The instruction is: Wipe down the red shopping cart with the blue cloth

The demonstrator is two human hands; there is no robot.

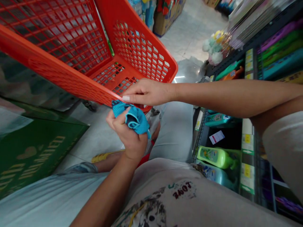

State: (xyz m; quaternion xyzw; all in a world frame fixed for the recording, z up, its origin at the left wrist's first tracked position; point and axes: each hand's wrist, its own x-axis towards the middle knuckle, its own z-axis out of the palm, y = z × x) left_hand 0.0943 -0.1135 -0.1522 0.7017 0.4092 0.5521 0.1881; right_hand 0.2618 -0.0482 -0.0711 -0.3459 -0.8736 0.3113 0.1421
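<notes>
My left hand (126, 135) grips a crumpled blue mesh cloth (134, 118) in its closed fingers, and a dark inner fold shows in the cloth. My right hand (148, 92) reaches in from the right with curled fingers. It rests at the rim of a red plastic shopping basket (54, 67), just above the cloth. Whether those fingers grip the rim or the cloth, I cannot tell. The basket hangs tilted above both hands, its mesh walls facing up and away.
To the right, a store shelf holds a green bottle (215, 157), a pale blue bottle (214, 175) and colourful packages (279, 53). A green panel (33, 151) stands at the left. Cardboard boxes (163, 22) sit on the tiled floor (189, 37) ahead.
</notes>
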